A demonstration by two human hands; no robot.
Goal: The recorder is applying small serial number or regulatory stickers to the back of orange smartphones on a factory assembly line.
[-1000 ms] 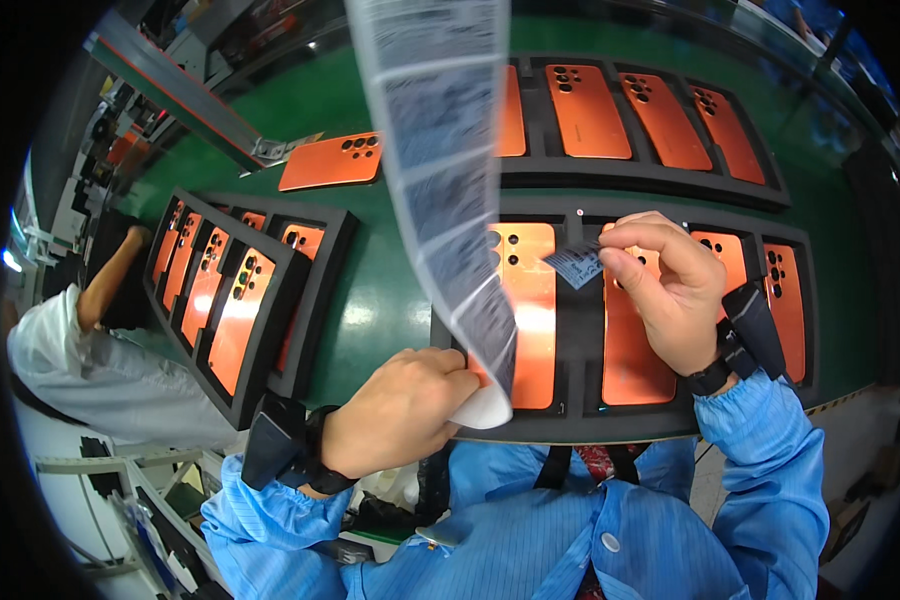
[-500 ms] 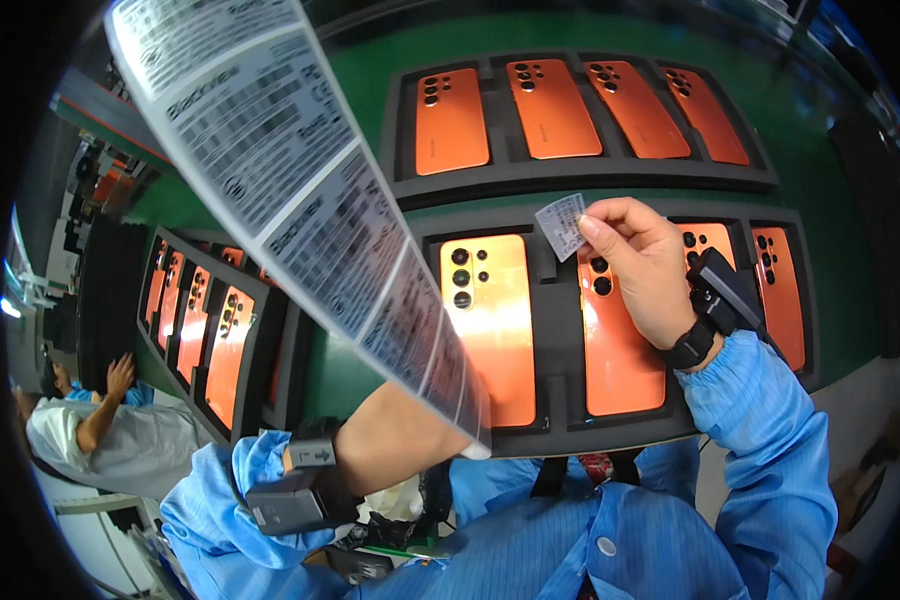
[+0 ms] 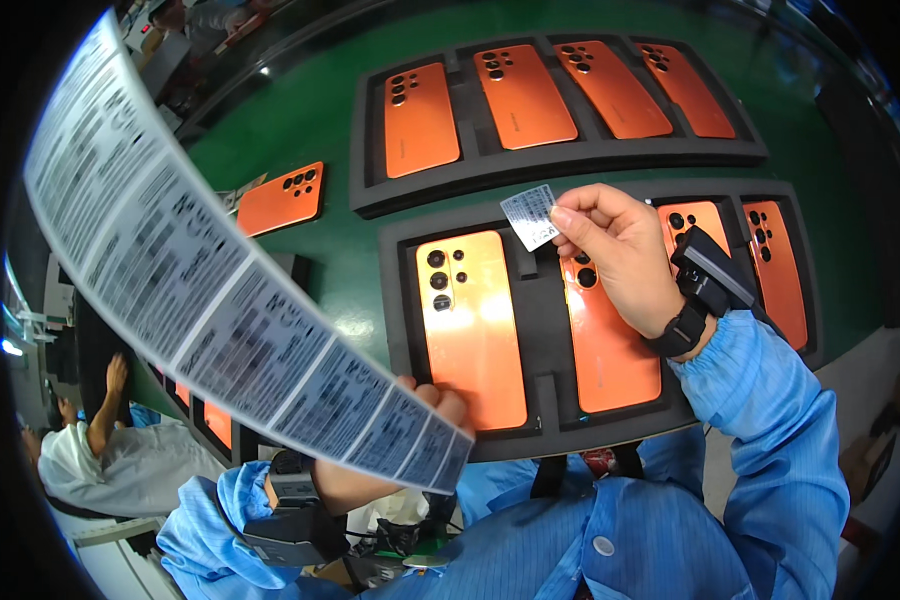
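- Silver label, small and four-sided, is pinched at its right edge between the thumb and fingers of the right hand, above the rear rim of the front tray; rows of fine dark print are borne on its face.
- Long label strip is held at its lower end by the left hand; the fingers are bent behind its edge and the thumb is hidden.
- Dense text lines, dark blocks and small symbols are repeated on each label of the strip, which is bowed upward to the left.
- Four orange smartphones are seated back up in the black front tray, the second partly covered by the right hand.
- Four more phones are seated in the rear tray, with faint small lettering on some backs.
- One loose phone is laid on the green worktop, left of the rear tray.
- Another person, in a pale shirt, is seen at far left.
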